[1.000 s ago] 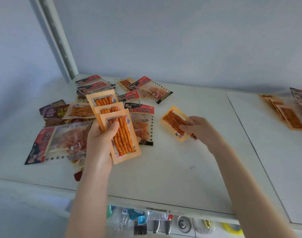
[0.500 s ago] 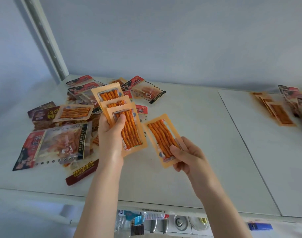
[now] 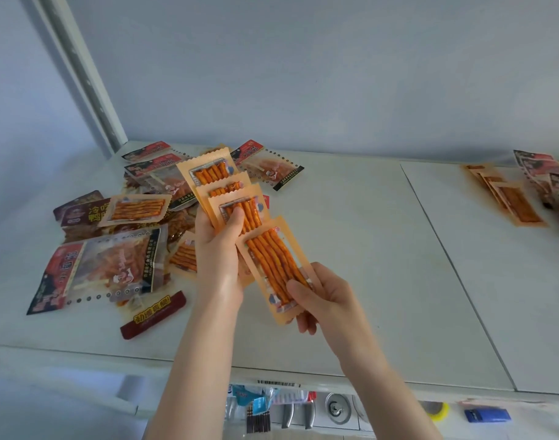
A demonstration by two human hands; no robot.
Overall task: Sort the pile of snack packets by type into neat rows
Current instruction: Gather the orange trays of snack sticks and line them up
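Note:
My left hand (image 3: 219, 249) grips a fanned stack of three orange stick-snack packets (image 3: 219, 185), thumb across the front one. My right hand (image 3: 319, 300) pinches the lower end of another orange stick packet (image 3: 271, 265) and holds it against the bottom of that fan. Behind and left of my hands, the unsorted pile (image 3: 113, 236) of packets lies on the white table (image 3: 351, 249): large red-and-clear ones, dark purple ones, more orange ones. A dark red bar packet (image 3: 152, 315) lies near the front edge.
On the right table panel, orange flat-strip packets (image 3: 506, 192) lie in an overlapping row, with red-and-black packets (image 3: 548, 173) beyond them at the frame's right edge. A seam (image 3: 456, 265) divides the two panels. Below the front edge, utensils and small items show.
My right hand lifted the orange packet off the table and carried it left to the fan held by my left hand. The camera view shifted slightly.

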